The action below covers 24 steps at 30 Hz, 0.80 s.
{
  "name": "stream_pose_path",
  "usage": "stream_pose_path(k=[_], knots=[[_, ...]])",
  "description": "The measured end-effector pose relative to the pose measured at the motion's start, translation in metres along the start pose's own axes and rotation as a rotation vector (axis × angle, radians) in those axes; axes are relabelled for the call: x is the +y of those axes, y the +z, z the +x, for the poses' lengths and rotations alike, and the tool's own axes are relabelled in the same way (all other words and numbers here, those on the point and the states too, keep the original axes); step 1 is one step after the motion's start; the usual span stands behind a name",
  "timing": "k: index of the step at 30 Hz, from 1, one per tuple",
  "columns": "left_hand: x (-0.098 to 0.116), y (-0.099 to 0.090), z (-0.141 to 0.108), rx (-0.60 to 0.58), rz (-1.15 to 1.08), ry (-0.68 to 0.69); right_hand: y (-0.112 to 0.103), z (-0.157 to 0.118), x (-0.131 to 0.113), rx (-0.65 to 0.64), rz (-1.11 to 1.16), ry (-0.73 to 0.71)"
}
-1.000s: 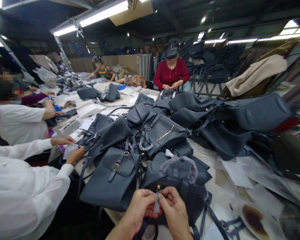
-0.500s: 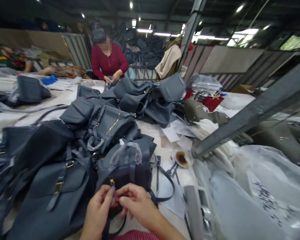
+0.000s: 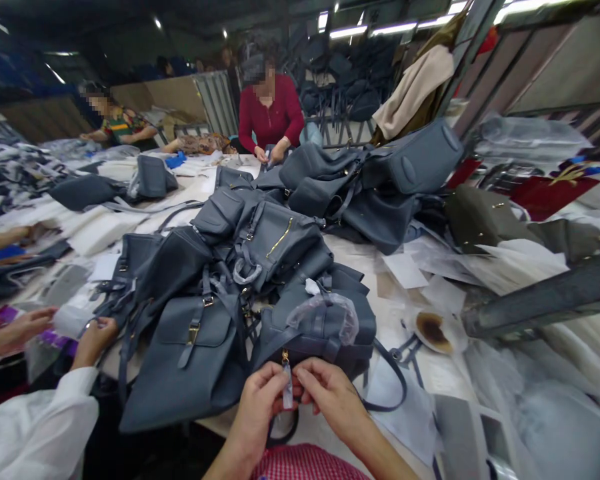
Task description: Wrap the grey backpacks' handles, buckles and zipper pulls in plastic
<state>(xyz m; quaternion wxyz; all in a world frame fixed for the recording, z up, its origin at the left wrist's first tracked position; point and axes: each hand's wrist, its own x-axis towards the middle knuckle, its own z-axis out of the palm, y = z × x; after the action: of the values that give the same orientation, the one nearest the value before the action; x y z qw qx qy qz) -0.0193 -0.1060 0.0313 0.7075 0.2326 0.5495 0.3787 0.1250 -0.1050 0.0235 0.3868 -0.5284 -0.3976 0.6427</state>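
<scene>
A dark blue-grey leather backpack (image 3: 310, 347) lies on the table in front of me, its handle (image 3: 347, 320) wrapped in clear plastic. From its gold zipper hardware hangs a zipper pull (image 3: 287, 385) covered in clear film. My left hand (image 3: 263, 393) pinches this pull between thumb and finger. Close against its right side is my right hand (image 3: 327, 390), thumb and index finger pressed together. Whatever sits between those fingertips is too small to make out. Just left of my hands, a flap backpack (image 3: 195, 360) with a gold buckle leans against the others.
A pile of similar bags (image 3: 330, 173) covers the middle of the table. At left, a co-worker's hands (image 3: 93, 337) handle a bag strap; a person in red (image 3: 270, 113) works opposite. To the right are a stained dish (image 3: 433, 331), a slanted metal post (image 3: 545, 297) and a tape dispenser (image 3: 460, 427).
My view has swung left, bringing the co-worker at left into sight. Both my hands stay at the zipper pull, and more of the wrapped pull now shows between them.
</scene>
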Motion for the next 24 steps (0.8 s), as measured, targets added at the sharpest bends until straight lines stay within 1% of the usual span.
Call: stream_pose_path(k=[3,7,9,12,14,16,18,19,20,21,22,23,24], knots=[[0.006,0.004,-0.001,-0.023,-0.116,-0.026,0.005,-0.002,-0.004,-0.006,0.047,0.031],[0.007,0.006,0.000,0.031,-0.141,-0.003,0.011,-0.005,-0.009,0.023,-0.038,0.034],[0.007,0.006,0.001,0.064,-0.146,-0.005,0.013,-0.003,-0.008,-0.003,-0.072,0.005],[0.006,0.005,0.003,0.073,-0.109,-0.003,0.015,-0.002,-0.004,-0.036,-0.070,-0.038],[0.005,0.007,0.004,0.082,-0.082,0.010,0.015,-0.007,-0.005,-0.025,-0.121,-0.104],[0.004,0.009,0.004,0.102,-0.068,0.020,0.010,-0.016,-0.009,-0.054,-0.200,-0.157],[0.004,0.011,0.007,0.130,-0.048,0.012,-0.004,-0.029,-0.013,-0.119,-0.249,-0.118],[0.004,0.011,0.009,0.146,-0.027,0.008,-0.017,-0.036,-0.013,-0.136,-0.241,-0.059],[0.004,0.010,0.012,0.157,0.000,0.012,-0.033,-0.044,-0.010,-0.125,-0.208,0.010],[0.005,0.009,0.016,0.162,0.028,0.024,-0.052,-0.054,-0.006,-0.065,-0.166,0.069],[0.005,0.007,0.019,0.161,0.053,0.042,-0.075,-0.065,0.000,0.040,-0.105,0.128],[0.005,0.005,0.023,0.154,0.076,0.063,-0.100,-0.078,0.008,0.186,-0.075,0.152],[0.006,0.002,0.026,0.144,0.098,0.082,-0.125,-0.091,0.017,0.428,-0.111,0.161]])
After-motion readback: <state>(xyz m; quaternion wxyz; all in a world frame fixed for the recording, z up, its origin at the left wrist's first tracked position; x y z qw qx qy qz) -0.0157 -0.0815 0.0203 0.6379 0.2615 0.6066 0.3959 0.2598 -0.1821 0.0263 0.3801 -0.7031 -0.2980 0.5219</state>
